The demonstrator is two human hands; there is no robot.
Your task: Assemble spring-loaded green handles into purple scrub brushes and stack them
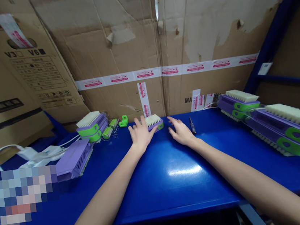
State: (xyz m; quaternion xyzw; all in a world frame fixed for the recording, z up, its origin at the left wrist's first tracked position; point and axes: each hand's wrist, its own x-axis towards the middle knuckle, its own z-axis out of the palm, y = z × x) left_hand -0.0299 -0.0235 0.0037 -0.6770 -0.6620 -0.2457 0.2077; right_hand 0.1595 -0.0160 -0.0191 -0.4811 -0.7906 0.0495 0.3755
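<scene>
Near the back of the blue table, a small purple brush block (153,121) with cream bristles and a green end lies on its base, bristles up. My left hand (141,136) is at its left side, fingers spread. The thumb reaches across the front of the block; whether it touches is hard to tell. Partly covered by this hand is the block's left end. To the right, my right hand (179,132) hovers over or rests on the table, fingers apart and holding nothing. A slim dark tool, like a screwdriver (192,126), lies just right of it.
Stacked purple-green brush blocks (239,105) stand at right, with more (291,128) nearer. At left are another stack (93,126), a purple casing (73,159), a green bracket (123,121), small springs (116,132) and a white power strip (42,155). Cardboard (121,54) walls the back.
</scene>
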